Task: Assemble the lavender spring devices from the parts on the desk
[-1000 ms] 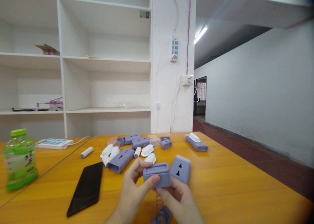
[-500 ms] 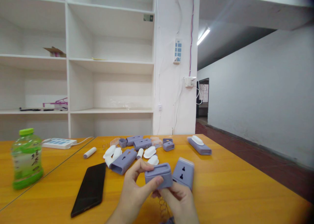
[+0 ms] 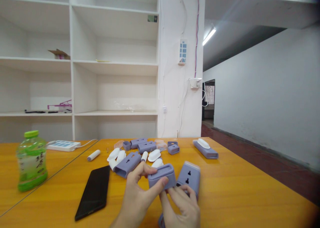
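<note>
My left hand [image 3: 141, 191] grips a purple-grey plastic housing part [image 3: 162, 176] between thumb and fingers, its rounded, rimmed end turned up. Below it, my right hand [image 3: 181, 204] has curled fingers whose tips reach the underside of that part; whatever they pinch there is hidden. A purple-grey piece [image 3: 162, 220] shows partly at the bottom edge, beside my right hand. Just behind the right hand lies a purple-grey casing with keyhole-shaped slots [image 3: 189, 174]. Farther back is another slotted, hollow casing [image 3: 128, 164], near white oval parts [image 3: 154, 155].
A black phone [image 3: 93, 192] lies left of my hands. Beyond it stand a green bottle [image 3: 32, 163] and a white power strip [image 3: 63, 145]. A white roller [image 3: 93, 155] lies nearby. At the back right rests a casing with a white piece on top [image 3: 206, 151]. White shelves [image 3: 115, 113] rise behind.
A wire coil hanging below the right hand has gone from sight. The right hand's fingers have shifted up against the underside of the part. The left hand keeps its grip.
</note>
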Available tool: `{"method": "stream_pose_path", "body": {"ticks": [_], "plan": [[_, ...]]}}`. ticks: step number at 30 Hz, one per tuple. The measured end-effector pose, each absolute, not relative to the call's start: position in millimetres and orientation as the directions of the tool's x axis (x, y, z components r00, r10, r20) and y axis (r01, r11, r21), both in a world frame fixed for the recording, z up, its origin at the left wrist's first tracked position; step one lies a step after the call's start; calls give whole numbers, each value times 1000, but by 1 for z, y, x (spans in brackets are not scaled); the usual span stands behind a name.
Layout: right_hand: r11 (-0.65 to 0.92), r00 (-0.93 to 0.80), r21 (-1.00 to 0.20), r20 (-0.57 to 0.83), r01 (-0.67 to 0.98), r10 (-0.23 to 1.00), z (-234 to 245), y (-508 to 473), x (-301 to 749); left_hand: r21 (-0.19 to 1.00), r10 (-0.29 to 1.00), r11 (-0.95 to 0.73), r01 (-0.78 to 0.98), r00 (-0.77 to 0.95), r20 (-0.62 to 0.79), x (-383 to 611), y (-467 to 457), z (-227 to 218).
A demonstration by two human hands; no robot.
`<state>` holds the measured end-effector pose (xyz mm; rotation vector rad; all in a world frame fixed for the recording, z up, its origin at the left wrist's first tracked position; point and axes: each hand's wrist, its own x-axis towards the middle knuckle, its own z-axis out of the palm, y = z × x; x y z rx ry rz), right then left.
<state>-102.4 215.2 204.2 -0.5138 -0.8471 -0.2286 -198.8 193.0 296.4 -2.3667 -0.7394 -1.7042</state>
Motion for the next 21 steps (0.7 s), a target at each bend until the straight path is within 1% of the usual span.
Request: {"method": "stream_pose_path", "body": {"ticks": [3, 6, 8, 9, 11, 13, 15, 16, 18, 19, 21], "plan": [[818, 649, -360, 761, 449, -22, 205, 213, -103, 148, 287, -870, 469, 238, 928, -198, 194, 295], [801, 663, -374, 747, 468, -38, 205, 211, -103, 152, 286, -869, 471, 227, 931, -198, 195, 295], [815, 674, -370, 738, 445, -33, 207, 209, -103, 191, 323, -872, 450, 236, 916, -197, 194, 296], [835, 678, -366, 735, 411, -11, 208, 208, -104, 228, 354, -879, 420, 253, 900, -197, 193, 297], [893, 681, -361, 727, 269, 89, 210, 207, -104, 324, 422, -889, 322, 306, 854, -196, 192, 301], [928, 655, -372, 706, 17, 271, 213, 207, -106, 407, 460, -887, 216, 365, 809, -196, 191, 303], [889, 577, -383, 679, -251, 455, 215, 208, -107, 446, 467, -882, 151, 400, 789, -196, 191, 305], [855, 532, -378, 670, -356, 518, 216, 208, -107, 454, 468, -880, 139, 411, 782, -196, 192, 305], [806, 476, -349, 668, -478, 572, 218, 208, -106, 463, 477, -875, 142, 423, 771, -197, 191, 305], [803, 470, -337, 674, -491, 570, 218, 207, -106, 461, 481, -874, 157, 419, 770, -197, 191, 304], [844, 501, -329, 692, -423, 521, 218, 205, -104, 436, 479, -877, 200, 389, 787, -198, 190, 303]]}}
